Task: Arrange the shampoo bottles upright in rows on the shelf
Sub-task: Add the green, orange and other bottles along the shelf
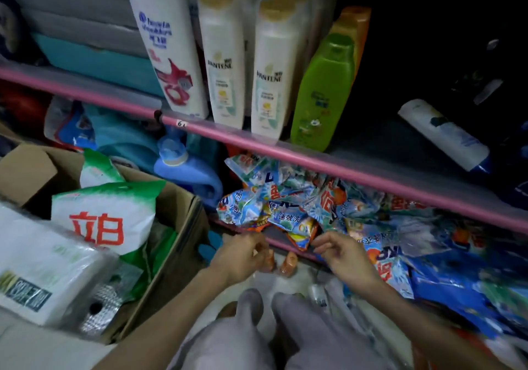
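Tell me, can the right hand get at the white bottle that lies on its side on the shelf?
Probably yes. The right hand is low and looks empty, and nothing stands before the lying bottle.

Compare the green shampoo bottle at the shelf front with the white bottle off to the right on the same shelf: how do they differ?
The green bottle stands upright at the shelf's front edge, next to the Pantene bottles; the white bottle lies on its side, alone in the dark right part. The green bottle's cap matches its body; the white bottle has a blue cap at its lower right end. Both rest on the pink-edged shelf, and neither hand touches them.
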Tool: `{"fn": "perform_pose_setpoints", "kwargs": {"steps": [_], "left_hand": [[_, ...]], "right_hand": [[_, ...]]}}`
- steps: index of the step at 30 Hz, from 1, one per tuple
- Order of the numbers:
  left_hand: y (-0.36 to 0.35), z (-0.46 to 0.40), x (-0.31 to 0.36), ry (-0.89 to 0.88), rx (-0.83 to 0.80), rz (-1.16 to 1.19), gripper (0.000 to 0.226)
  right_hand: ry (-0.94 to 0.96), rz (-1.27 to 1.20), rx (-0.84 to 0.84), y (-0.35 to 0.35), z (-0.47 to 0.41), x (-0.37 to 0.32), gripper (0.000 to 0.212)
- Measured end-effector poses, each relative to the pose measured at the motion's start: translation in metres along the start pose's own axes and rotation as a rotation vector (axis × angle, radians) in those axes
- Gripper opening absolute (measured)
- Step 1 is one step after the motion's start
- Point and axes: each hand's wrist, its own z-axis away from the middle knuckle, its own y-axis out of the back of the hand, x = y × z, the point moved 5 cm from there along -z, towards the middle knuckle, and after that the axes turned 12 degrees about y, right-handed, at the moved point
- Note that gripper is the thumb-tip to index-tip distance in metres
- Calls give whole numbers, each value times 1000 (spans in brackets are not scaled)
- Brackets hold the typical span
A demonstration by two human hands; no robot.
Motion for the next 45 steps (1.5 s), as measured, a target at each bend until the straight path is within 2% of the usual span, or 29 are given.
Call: {"fn": "perform_pose_setpoints", "kwargs": {"steps": [4,7,10,12,17,24,26,28,31,39,45], "left_hand": [[-37,-26,-18,72,-56,-59,37],[-64,-56,-26,111,-76,-81,54],[-91,-78,-33,115,-88,-118,61],[-104,-90,-38,101,-97,-150,62],[-125,-106,-48,77,-109,-221,47],[-131,-118,-41,47,9,-307,30],[-129,-116,-40,44,-1,-301,28],[-122,-110,-44,71,-15,-227,28],[-98,-89,-50,125,-6,21,18],[0,18,-47,138,272,388,35],[84,87,-9,14,488,474,43]], "right_hand": [[-75,146,-161,-48,-8,49,26],[-79,247,-338,-83,-23,76,39],[-98,354,-450,-108,-32,98,51],[-97,356,-468,-121,-38,109,55],[-110,382,-449,-148,-45,128,52],[-174,470,-341,-159,-47,145,45],[-212,417,-288,-153,-45,144,44],[-255,289,-185,-142,-40,137,38],[-274,198,-69,-118,-26,121,28],[-101,-312,263,-23,40,7,11],[37,-515,446,67,101,-86,20]]}}
